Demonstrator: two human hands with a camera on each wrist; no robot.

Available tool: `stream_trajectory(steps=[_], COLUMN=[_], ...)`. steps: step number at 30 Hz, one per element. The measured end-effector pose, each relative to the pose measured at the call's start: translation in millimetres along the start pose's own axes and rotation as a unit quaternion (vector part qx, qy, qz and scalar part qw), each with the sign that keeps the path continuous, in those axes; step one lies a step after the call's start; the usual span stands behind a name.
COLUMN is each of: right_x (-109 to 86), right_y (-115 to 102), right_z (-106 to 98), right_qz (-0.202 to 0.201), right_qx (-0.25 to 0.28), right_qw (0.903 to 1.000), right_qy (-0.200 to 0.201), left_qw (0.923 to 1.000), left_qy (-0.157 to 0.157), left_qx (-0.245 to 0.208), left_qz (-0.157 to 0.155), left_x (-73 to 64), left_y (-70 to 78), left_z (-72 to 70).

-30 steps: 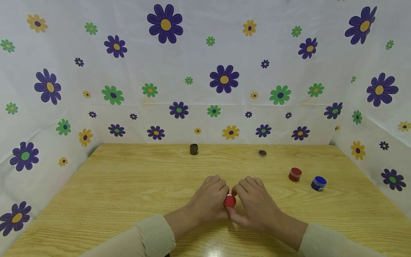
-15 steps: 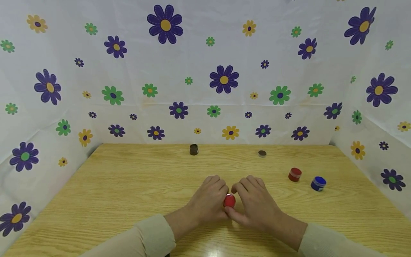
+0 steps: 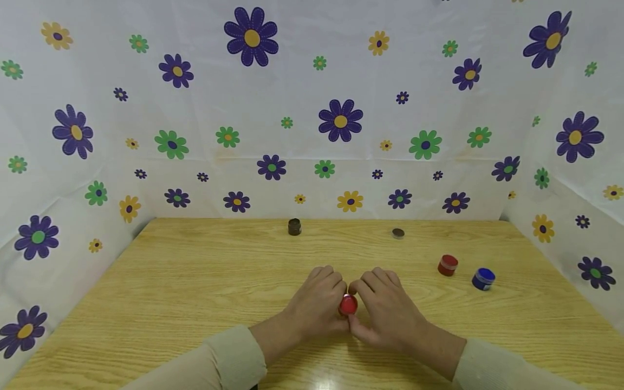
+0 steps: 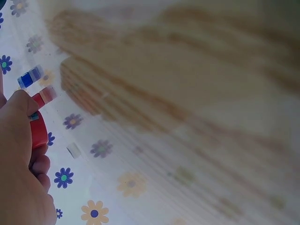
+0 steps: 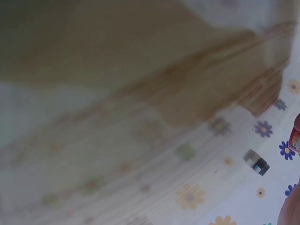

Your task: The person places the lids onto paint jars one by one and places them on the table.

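Note:
A small red paint jar (image 3: 348,305) is held between both hands near the front middle of the table, its red top facing up in the head view. My left hand (image 3: 317,304) grips it from the left side with curled fingers. From the right, my right hand (image 3: 390,310) has its thumb at the near edge of the top and its bent fingers at the far edge. In the left wrist view, the jar's red side (image 4: 39,132) shows beside the thumb. Only a sliver of the jar (image 5: 295,139) appears at the right wrist view's edge.
Toward the back stands a dark, open-looking jar (image 3: 294,227), with a small dark lid (image 3: 398,233) lying to its right. A darker red jar (image 3: 448,265) and a blue jar (image 3: 483,279) stand on the right. Flower-printed cloth (image 3: 292,97) encloses the table (image 3: 205,271) behind and at the sides.
The right thumb shifted left along the near edge of the red jar's top, then back right. The right fingers moved slightly with it. Left hand and other jars stay put.

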State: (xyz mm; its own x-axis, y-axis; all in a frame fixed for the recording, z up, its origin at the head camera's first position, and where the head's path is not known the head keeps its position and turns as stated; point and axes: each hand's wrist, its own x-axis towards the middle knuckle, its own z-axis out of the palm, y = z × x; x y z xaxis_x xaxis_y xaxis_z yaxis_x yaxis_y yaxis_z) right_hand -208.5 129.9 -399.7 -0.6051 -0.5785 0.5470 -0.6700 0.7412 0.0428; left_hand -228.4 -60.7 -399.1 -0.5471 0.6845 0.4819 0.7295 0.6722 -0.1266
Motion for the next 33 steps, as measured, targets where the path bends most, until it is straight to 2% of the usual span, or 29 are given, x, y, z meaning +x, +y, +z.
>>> stream_trajectory(steps=[9,23,33], right_x=[-0.3,0.0,0.5], right_y=[-0.3,-0.7,-0.4], right_z=[-0.2,-0.6,0.2], right_qz=[0.002,0.013,0.009], right_qx=[-0.004,0.003,-0.003], right_qw=[1.0,0.9999,1.0], right_qy=[0.002,-0.005,0.001], left_qw=[0.9999,0.9997,0.9997], left_qy=[-0.009,0.01,0.0], left_qx=[0.008,0.018,0.021], left_qz=[0.001,0.009,0.012], left_x=[0.4,-0.2,-0.1], left_y=[0.0,0.5,1.0], left_z=[0.1,1.1,0.2])
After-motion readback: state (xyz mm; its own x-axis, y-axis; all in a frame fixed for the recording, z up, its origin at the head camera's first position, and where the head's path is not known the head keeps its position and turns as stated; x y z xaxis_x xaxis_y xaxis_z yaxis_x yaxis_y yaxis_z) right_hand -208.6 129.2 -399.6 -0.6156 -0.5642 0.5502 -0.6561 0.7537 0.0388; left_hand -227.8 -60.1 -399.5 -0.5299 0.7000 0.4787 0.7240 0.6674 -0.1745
